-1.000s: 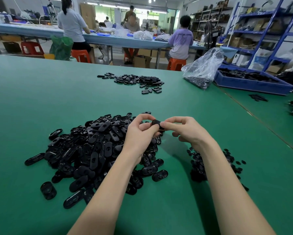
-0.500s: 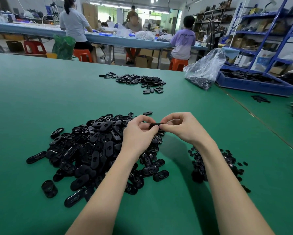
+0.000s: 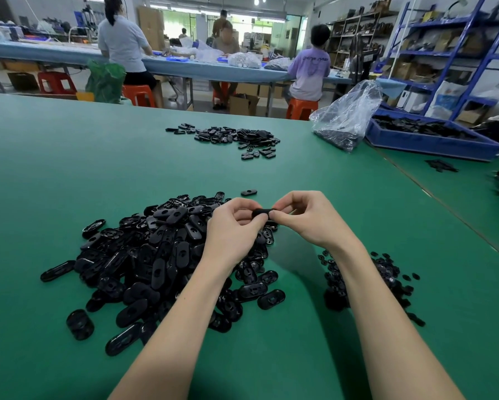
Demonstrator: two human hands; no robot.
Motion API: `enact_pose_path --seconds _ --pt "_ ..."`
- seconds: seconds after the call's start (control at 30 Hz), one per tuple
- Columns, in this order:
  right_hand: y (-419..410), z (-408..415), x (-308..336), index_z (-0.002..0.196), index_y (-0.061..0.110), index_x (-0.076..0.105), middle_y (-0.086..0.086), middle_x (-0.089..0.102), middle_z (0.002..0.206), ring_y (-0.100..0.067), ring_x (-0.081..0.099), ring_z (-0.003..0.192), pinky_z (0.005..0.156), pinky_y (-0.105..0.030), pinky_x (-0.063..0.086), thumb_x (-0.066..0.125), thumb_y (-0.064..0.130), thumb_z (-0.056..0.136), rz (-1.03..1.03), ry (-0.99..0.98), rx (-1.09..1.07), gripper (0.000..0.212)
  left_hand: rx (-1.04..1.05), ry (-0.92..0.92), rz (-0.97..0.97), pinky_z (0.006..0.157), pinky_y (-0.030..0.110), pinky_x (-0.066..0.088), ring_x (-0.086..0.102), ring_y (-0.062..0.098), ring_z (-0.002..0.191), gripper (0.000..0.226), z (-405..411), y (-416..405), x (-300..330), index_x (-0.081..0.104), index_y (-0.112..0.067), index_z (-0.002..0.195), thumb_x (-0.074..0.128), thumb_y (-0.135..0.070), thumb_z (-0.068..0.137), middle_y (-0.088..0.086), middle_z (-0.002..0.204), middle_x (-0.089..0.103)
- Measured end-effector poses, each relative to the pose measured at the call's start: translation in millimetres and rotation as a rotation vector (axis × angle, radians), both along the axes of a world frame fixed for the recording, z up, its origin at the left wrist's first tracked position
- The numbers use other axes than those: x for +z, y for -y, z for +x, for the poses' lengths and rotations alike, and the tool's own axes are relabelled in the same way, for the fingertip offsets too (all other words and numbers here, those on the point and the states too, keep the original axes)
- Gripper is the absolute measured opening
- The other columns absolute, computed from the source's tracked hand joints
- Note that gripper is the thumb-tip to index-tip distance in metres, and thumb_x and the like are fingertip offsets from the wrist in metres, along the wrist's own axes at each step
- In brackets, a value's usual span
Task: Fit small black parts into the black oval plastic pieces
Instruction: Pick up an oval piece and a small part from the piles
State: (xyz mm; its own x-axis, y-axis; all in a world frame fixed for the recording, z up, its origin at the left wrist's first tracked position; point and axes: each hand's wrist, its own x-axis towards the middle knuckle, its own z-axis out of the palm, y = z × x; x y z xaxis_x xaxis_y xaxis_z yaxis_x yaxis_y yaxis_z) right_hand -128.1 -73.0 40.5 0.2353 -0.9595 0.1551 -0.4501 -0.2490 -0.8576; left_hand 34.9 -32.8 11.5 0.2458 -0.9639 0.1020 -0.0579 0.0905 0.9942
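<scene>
- Pinching one black oval piece [image 3: 262,212] between them, the left hand [image 3: 233,229] and the right hand [image 3: 308,219] held it raised above the green table [image 3: 69,168], both with fingers curled round its ends.
- That lifted, two-handed hold probably let the thumbs press a small part into the piece; whether one was seated already could not be told, as fingers hid the middle.
- The big heap of oval pieces [image 3: 156,255] lay under and left of the left wrist, within easy reach for the next pick.
- The small parts [image 3: 386,275] sat in their own little pile by the right forearm, apart from the ovals, likely so each hand fed from its own side.
- The held piece looked glossy, dark and flat, seen nearly edge-on; pieces in the heap showed a hole or recess in the middle.
- A farther pile [image 3: 233,137] lay well apart up the table, perhaps finished work.
</scene>
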Motion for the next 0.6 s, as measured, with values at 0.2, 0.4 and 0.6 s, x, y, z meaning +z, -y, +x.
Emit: enact_pose_path --seconds 0.2,0.4,0.6 --pt "0 3 -2 0.076 0.024 0.071 0.012 0.070 0.069 0.001 0.057 0.055 0.058 -0.018 0.042 0.081 0.023 0.084 -0.042 -0.059 -0.030 0.013 0.030 0.029 0.003 0.069 0.023 0.050 0.072 0.012 0.073 0.012 -2 1 -2 0.073 -0.025 0.086 0.081 -0.020 0.080 0.001 0.085 0.075" --pt "-2 6 0 0.074 0.027 0.069 0.016 0.071 0.070 0.000 0.051 0.054 0.064 -0.028 0.045 0.080 0.029 0.080 -0.117 -0.178 -0.059 0.012 0.062 0.062 0.003 0.065 0.023 0.050 0.073 0.013 0.070 0.010 -3 0 -3 0.071 -0.024 0.085 0.079 -0.019 0.081 -0.002 0.078 0.073" --pt "0 -8 4 0.087 0.028 0.072 0.013 0.069 0.069 0.000 0.051 0.053 0.054 -0.015 0.039 0.079 0.026 0.088 -0.061 -0.081 -0.006 0.007 0.064 0.331 -0.093 0.069 0.011 0.051 0.068 0.000 0.074 0.024 -4 -2 7 0.064 -0.024 0.107 0.075 -0.022 0.086 -0.007 0.097 0.069"
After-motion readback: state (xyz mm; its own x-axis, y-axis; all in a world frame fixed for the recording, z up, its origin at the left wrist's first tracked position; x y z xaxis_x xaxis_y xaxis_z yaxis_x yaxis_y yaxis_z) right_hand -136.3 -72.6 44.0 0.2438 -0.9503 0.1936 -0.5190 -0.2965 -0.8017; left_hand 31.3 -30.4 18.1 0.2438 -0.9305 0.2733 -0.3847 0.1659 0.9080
